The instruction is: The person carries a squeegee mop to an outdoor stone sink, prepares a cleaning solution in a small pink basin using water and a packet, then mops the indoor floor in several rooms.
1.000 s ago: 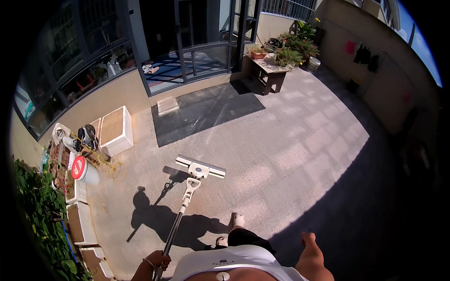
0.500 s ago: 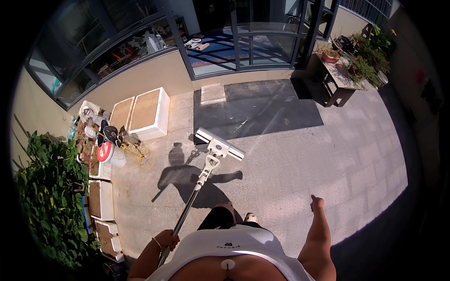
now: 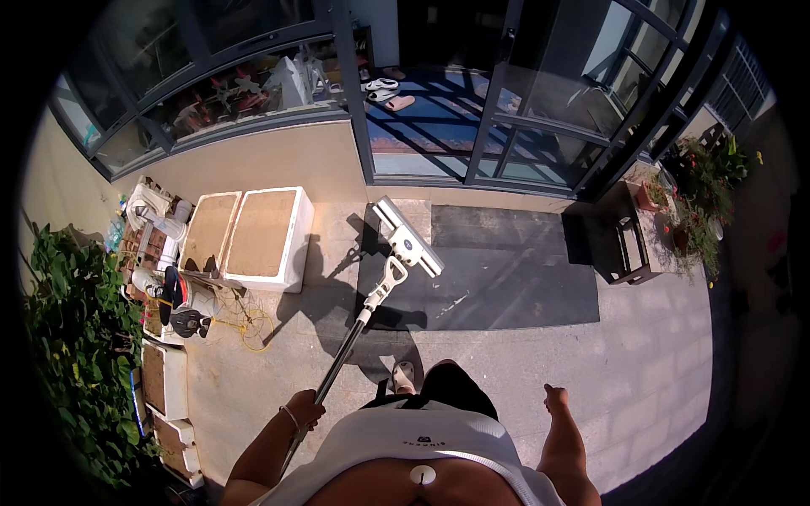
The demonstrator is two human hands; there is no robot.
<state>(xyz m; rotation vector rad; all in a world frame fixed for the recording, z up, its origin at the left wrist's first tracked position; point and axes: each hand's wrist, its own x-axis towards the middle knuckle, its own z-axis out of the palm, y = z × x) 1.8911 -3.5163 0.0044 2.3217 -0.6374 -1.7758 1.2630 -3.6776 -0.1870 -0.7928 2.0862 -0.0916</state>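
My left hand point(image 3: 305, 409), with a band on its wrist, is wrapped round the pole of a sponge mop point(image 3: 343, 346). The mop reaches forward and slightly right from my body. Its wide white head point(image 3: 407, 240) is held slantwise over the left part of a dark mat point(image 3: 515, 291), in front of the glass door. Out at my right side, my right hand point(image 3: 555, 398) hangs over the paving with its fingers loosely curled and nothing in them.
Ahead stands a half-open glass sliding door point(image 3: 540, 110), with slippers point(image 3: 392, 95) inside on a blue rug. White foam planter boxes point(image 3: 266, 232), clutter and a yellow cord point(image 3: 249, 327) lie left, beside leafy plants point(image 3: 72, 337). A low table point(image 3: 637, 244) with potted plants stands right.
I have stepped forward, so the door, mat and boxes are closer. The mop head has moved over the mat and turned to a steeper slant. My left hand keeps its hold.
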